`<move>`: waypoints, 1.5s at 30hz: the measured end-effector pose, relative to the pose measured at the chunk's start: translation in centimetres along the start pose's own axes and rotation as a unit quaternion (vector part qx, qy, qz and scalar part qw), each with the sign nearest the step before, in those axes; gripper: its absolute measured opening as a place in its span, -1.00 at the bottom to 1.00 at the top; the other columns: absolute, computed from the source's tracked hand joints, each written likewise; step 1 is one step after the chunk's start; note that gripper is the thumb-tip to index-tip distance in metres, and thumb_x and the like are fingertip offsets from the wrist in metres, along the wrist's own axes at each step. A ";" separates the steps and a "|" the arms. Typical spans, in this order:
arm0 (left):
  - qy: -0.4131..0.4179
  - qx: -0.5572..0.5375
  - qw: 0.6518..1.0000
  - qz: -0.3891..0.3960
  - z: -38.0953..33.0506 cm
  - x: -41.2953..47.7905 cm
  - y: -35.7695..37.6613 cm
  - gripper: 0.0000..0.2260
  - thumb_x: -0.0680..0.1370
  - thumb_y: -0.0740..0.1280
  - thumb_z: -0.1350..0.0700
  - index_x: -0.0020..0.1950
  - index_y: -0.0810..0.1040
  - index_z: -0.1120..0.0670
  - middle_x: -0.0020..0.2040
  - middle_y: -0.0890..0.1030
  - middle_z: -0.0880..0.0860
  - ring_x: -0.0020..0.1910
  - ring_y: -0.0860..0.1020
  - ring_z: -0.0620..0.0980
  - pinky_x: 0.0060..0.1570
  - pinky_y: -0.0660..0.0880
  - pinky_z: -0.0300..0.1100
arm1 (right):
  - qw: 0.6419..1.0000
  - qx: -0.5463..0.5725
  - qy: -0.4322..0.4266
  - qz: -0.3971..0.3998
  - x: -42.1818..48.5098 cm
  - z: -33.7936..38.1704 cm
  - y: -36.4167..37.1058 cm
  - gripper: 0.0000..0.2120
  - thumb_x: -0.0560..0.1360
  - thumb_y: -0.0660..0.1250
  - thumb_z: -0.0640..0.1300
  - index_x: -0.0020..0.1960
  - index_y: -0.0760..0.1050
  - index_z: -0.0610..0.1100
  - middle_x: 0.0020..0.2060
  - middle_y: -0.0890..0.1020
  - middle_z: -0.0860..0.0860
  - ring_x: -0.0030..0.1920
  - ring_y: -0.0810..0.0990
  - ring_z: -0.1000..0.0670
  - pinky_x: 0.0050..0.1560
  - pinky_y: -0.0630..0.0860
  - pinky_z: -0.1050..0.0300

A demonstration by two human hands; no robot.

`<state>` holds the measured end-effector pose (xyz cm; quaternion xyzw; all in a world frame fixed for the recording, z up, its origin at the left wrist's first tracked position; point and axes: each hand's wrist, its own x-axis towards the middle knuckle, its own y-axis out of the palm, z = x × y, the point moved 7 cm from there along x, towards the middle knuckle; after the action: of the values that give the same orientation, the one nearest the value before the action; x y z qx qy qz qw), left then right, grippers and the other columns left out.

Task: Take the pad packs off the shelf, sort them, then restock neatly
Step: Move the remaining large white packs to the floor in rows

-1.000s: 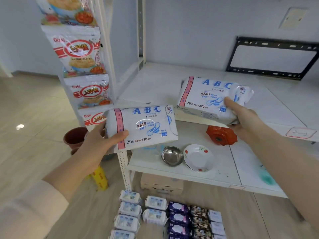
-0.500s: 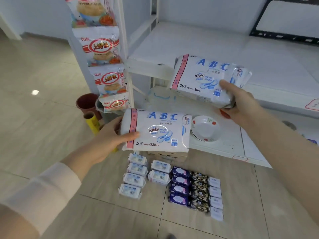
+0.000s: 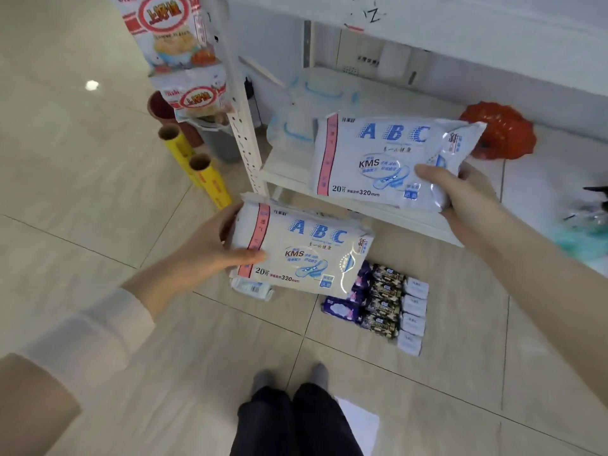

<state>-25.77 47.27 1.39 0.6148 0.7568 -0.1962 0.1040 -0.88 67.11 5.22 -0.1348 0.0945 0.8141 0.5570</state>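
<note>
Holding two large ABC packs clear of the shelf puts this, I judge, in the sorting step: the left hand (image 3: 210,255) grips the nearer pack (image 3: 302,255) mid-frame, fingers curled round its end. The right hand (image 3: 460,192) clasps the farther pack (image 3: 378,159) at 1 o'clock, over the lower shelf (image 3: 411,222). Next, both want laying flat as their own group beside the small packs (image 3: 381,304) on the floor at 5 o'clock.

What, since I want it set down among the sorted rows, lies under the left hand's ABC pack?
In this view the ABC pack in the left hand hangs over a small white pack on the floor, mostly hidden beneath it. Leftward the floor is bare.
</note>
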 end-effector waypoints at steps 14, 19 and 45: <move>-0.065 0.043 0.997 0.013 10.7 4.2 2.9 -0.26 0.10 0.55 0.05 0.21 0.33 -0.19 0.11 0.50 -0.27 0.02 0.50 -0.45 -0.09 0.44 -0.52 | 0.994 0.000 0.113 -0.004 2.4 -14.1 -0.5 -0.31 0.21 0.48 0.07 0.26 0.40 -0.15 0.12 0.62 -0.02 0.09 0.62 0.00 0.15 0.53 0.03; -0.073 0.064 0.994 0.046 19.0 7.8 4.0 -0.27 0.29 0.48 0.42 0.33 0.26 0.01 0.10 0.46 -0.23 -0.05 0.49 -0.51 -0.15 0.40 -0.56 | 0.990 -0.019 0.136 -0.022 4.2 -22.8 -0.8 -0.39 0.29 0.48 -0.05 0.27 0.41 -0.20 0.11 0.63 -0.04 0.07 0.63 0.01 0.08 0.55 0.11; 0.041 0.097 0.991 0.087 60.4 27.1 10.0 -0.21 0.26 0.53 0.14 0.40 0.22 -0.06 0.26 0.44 -0.17 0.20 0.44 -0.33 0.02 0.47 -0.42 | 0.999 -0.031 0.022 -0.032 19.0 -61.1 2.3 -0.34 0.18 0.48 0.03 0.23 0.44 -0.14 0.09 0.64 0.01 0.03 0.65 0.06 0.07 0.57 0.16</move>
<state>-27.11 47.33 -65.58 0.6932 0.6811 -0.2339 0.0296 -2.56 64.46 -58.78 -0.1731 0.0770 0.7951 0.5761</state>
